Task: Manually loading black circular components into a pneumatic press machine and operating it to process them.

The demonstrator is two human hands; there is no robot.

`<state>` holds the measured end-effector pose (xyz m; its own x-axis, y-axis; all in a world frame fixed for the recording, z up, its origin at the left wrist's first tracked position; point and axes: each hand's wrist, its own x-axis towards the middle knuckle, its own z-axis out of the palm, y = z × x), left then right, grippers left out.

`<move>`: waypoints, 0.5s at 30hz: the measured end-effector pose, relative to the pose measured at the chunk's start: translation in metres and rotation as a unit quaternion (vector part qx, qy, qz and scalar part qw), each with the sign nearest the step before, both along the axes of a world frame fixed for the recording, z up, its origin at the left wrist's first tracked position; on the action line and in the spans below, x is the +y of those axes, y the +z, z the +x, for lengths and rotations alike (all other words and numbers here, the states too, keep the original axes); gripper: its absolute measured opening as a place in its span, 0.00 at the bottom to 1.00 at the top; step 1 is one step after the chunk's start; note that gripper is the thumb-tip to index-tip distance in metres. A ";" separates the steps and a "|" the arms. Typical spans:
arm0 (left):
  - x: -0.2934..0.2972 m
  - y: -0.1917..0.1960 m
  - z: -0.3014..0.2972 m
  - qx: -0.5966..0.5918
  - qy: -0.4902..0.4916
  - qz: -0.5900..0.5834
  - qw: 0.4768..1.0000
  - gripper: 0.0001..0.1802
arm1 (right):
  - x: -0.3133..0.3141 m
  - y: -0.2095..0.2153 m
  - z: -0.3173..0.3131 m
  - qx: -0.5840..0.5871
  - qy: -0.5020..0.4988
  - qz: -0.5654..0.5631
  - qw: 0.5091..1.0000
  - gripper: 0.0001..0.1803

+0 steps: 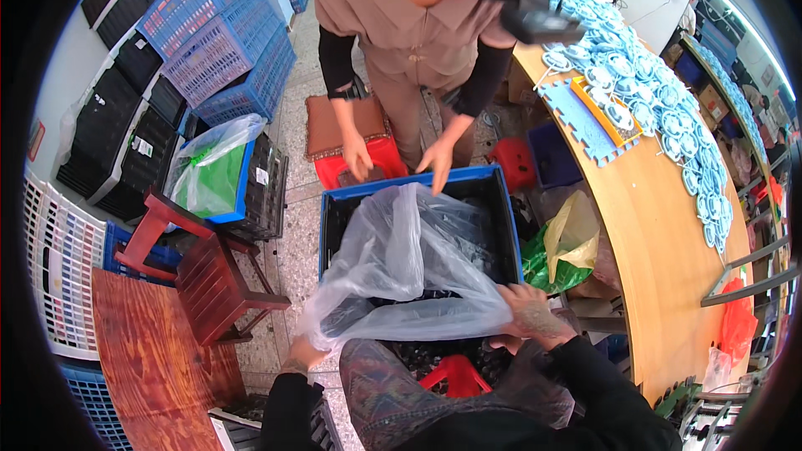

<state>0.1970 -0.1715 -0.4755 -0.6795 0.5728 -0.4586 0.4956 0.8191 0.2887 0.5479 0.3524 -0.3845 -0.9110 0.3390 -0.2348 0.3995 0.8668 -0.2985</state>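
Observation:
A blue-rimmed black crate (pixel 498 200) sits on the floor in front of me, lined with a large clear plastic bag (pixel 401 259) over dark small parts. My right hand (pixel 535 317) grips the bag's near right edge. My left hand (pixel 302 357) holds the bag's lower left corner, mostly hidden under the plastic. Across the crate, another person in a tan top bends over it, with one hand (pixel 357 157) and the other hand (pixel 438 159) at its far rim.
A long curved wooden table (pixel 660 234) on the right carries several blue-white round parts. Red stools (pixel 359 159), a dark red wooden chair (pixel 209 276), stacked blue and black crates (pixel 217 42), a green-lined bin (pixel 213 179) and a yellow-green bag (pixel 568 250) stand around.

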 end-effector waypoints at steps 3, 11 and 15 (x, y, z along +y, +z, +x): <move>0.046 0.020 -0.006 -0.061 0.071 -0.098 0.991 0.54 | -0.023 0.001 -0.038 0.200 0.151 -0.133 0.959 0.46; 0.118 0.052 -0.012 0.115 0.187 -0.103 0.970 0.48 | -0.052 -0.107 -0.062 -0.191 0.044 -0.191 0.962 0.24; 0.020 0.012 -0.025 0.092 0.136 -0.350 0.922 0.52 | -0.059 -0.112 -0.001 -0.291 0.035 -0.115 0.949 0.27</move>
